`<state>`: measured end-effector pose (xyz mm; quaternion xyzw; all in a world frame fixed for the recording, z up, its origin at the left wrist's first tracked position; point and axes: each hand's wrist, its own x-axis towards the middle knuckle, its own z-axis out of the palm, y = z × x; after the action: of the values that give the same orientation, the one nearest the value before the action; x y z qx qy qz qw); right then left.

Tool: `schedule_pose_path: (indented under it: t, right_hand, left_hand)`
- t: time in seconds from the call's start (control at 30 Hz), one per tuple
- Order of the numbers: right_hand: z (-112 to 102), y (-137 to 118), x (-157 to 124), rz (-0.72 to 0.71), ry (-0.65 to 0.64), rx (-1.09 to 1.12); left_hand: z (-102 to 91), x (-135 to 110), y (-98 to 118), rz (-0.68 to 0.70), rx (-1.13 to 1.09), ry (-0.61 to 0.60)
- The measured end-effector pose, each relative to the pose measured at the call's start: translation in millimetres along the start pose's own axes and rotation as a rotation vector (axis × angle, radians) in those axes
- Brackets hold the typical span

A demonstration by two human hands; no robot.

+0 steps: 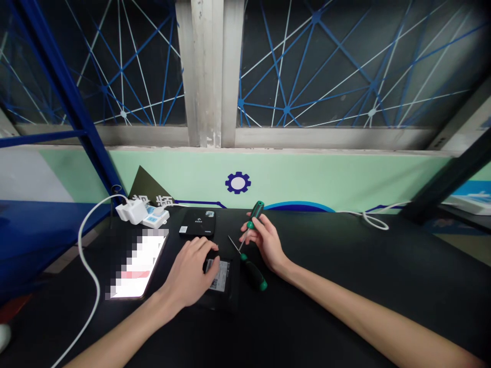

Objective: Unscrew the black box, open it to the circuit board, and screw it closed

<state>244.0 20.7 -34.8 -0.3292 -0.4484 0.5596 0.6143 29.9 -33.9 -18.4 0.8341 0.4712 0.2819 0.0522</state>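
My right hand [268, 244] is closed around a screwdriver [257, 209] with a dark, green-tipped handle. Its handle points up and its thin shaft slants down to the left. A second green-and-black screwdriver [253, 272] lies on the table just below that hand, its shaft pointing up and left. My left hand [195, 271] rests over the edge of a flat black device [220, 278] that bears a white printed label. Thumb and index finger are apart there, and the hand covers the device's left part. Whether something tiny sits at the index fingertip is unclear.
A flat black case [197, 223] with stickers lies behind my left hand. Left of it are a lit phone [140, 266], a white power strip with a plug [134, 211], and a white cable [95, 276]. Another white cable [372, 221] loops by the wall on the black table [345, 286].
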Motion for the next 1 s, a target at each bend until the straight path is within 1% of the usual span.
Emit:
schedule_pose_path:
  t: [0.07,0.2,0.27,0.37,0.5,0.57,0.63,0.7,0.83,1.0]
  right_hand:
    - [-1,-3,0,-0.05,0.059,-0.003]
    - [-6,-6,-1,-0.066,0.093,-0.072]
    - [-9,-6,-3,-0.065,0.095,-0.135]
    - [-11,-7,-4,-0.049,0.064,-0.25]
    - [-12,-9,-2,0.023,0.057,-0.382]
    - [-13,-9,-2,0.04,0.023,-0.447]
    - [-15,-9,-2,0.016,-0.048,-0.535]
    - [-17,-10,-2,-0.029,-0.111,-0.671]
    - [-17,-14,-5,-0.103,-0.18,-0.986]
    - [-7,-19,-11,-0.115,-0.237,-1.316]
  left_hand:
    - [0.3,0,0,-0.003,-0.002,0.0]
    - [0.0,-1,0,-0.024,-0.014,-0.004]
    - [-0.2,-1,-1,-0.032,-0.018,-0.006]
    - [-0.2,0,-1,-0.042,-0.041,-0.019]
    - [0.1,1,-2,-0.063,-0.09,-0.024]
    - [-0.1,1,-3,-0.062,-0.105,-0.018]
    - [-0.8,2,-5,-0.061,-0.116,-0.019]
    - [-1.8,3,-9,-0.057,-0.117,-0.018]
    - [-3.3,4,-16,-0.046,-0.096,0.011]
    - [-4.3,4,-16,-0.042,-0.079,0.013]
